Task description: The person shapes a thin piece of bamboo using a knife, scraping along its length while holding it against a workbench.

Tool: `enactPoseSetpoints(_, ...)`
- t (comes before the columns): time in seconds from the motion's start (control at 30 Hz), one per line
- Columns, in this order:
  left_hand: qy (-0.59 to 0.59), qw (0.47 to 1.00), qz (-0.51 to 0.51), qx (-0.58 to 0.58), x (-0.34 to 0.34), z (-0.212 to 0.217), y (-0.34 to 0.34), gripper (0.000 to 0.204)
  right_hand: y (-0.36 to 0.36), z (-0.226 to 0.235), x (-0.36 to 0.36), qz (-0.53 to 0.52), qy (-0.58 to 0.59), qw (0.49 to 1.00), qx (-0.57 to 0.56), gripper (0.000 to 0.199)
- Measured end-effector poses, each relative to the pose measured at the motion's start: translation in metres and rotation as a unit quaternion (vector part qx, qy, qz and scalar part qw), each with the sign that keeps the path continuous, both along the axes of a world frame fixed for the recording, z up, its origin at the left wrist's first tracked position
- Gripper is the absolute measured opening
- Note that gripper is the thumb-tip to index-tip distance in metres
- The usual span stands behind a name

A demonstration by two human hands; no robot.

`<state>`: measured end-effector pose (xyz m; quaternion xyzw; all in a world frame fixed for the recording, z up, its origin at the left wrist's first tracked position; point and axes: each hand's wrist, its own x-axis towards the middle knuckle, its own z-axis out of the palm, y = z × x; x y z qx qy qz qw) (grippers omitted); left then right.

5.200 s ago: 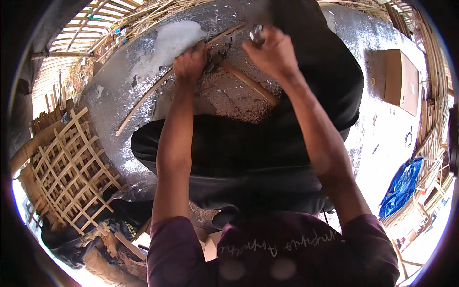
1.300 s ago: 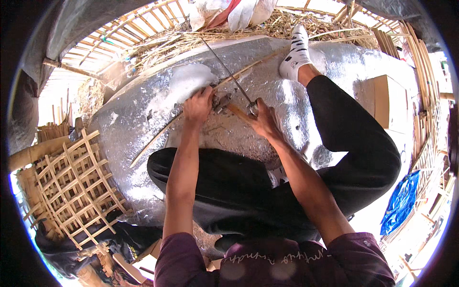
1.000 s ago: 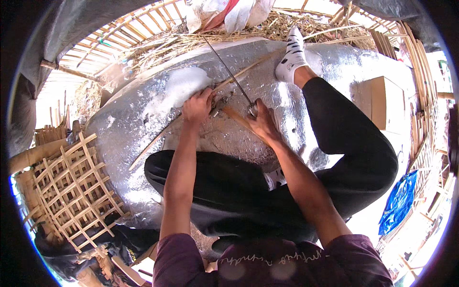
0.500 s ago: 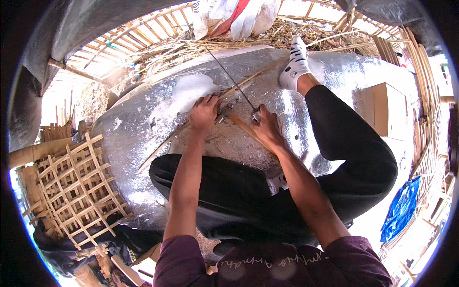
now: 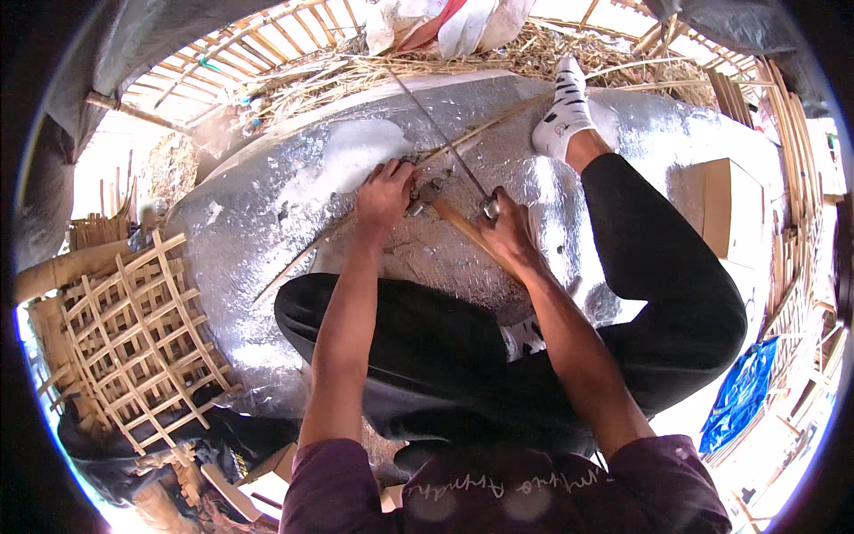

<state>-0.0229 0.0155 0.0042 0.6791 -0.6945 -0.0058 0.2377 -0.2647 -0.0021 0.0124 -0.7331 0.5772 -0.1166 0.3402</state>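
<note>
A long, narrow bamboo strip (image 5: 298, 262) lies slantwise across the silvery sheet, from near my bent left knee up toward my socked foot. My left hand (image 5: 385, 198) is closed on its middle. My right hand (image 5: 509, 233) grips the metal handle end of a long, thin, dark metal tool (image 5: 433, 120). The blade or rod of this tool runs up and left and crosses the strip beyond my left hand; its exact kind I cannot tell. Between the hands rests a hammer-like tool with a metal head (image 5: 429, 192) and a flat wooden handle (image 5: 463, 222), partly behind my right forearm.
I sit on a crinkled silvery sheet (image 5: 240, 231). A woven bamboo lattice (image 5: 142, 343) stands at left, a cardboard box (image 5: 729, 209) at right, and blue plastic (image 5: 738, 396) below it. Straw (image 5: 614, 58) and a white sack (image 5: 480, 27) lie at the far side.
The view has shifted slightly. My right hand and the thin metal tool appear a little farther right. My left hand keeps its hold on the strip.
</note>
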Motion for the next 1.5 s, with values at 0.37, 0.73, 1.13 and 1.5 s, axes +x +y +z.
enactPoseSetpoints(0.37,0.011,0.998,0.031,0.051,0.011,-0.009,0.007,0.016,-0.028,0.112,0.041,-0.036,-0.147,0.985,-0.078,0.030)
enactPoseSetpoints(0.73,-0.012,0.995,0.043,0.091,0.008,-0.018,0.007,0.019,-0.038,0.110,0.035,-0.017,-0.120,0.988,-0.100,0.035)
enactPoseSetpoints(1.13,0.002,1.000,0.004,0.029,0.006,-0.018,0.005,0.017,-0.033,0.078,0.037,-0.022,-0.006,1.000,-0.008,0.022)
enactPoseSetpoints(1.5,-0.021,0.998,0.022,0.058,-0.001,-0.008,0.000,0.017,-0.018,0.024,0.015,-0.017,-0.022,1.000,0.004,0.028)
